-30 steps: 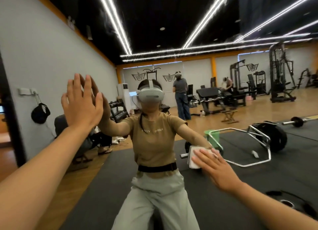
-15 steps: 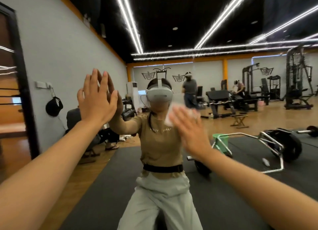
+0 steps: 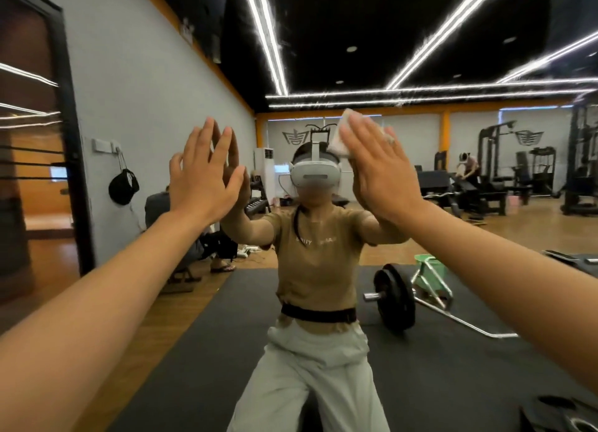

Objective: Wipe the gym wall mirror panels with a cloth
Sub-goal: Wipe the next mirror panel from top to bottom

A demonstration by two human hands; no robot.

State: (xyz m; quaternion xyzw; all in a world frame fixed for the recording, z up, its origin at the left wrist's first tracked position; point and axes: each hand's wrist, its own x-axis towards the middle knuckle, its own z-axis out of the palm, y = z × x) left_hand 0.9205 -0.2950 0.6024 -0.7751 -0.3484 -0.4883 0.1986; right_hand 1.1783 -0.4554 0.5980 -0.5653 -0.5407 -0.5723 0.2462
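Observation:
The wall mirror (image 3: 404, 59) fills nearly the whole view and reflects me and the gym behind. My left hand (image 3: 202, 179) lies flat against the glass at head height, fingers spread, with nothing in it. My right hand (image 3: 377, 169) presses a white cloth (image 3: 341, 139) flat onto the mirror, just right of my reflected head. Only the cloth's upper left edge and a bit by the fingers show past the hand.
A dark door frame (image 3: 69, 140) bounds the mirror on the left. Reflected behind me are black floor mats, a barbell with a plate (image 3: 394, 300), a green bucket (image 3: 428, 270), weight machines and other people at the far wall.
My right hand has swept the cloth up the glass, from waist height at the right to head height near the middle. The left hand has stayed planted on the mirror.

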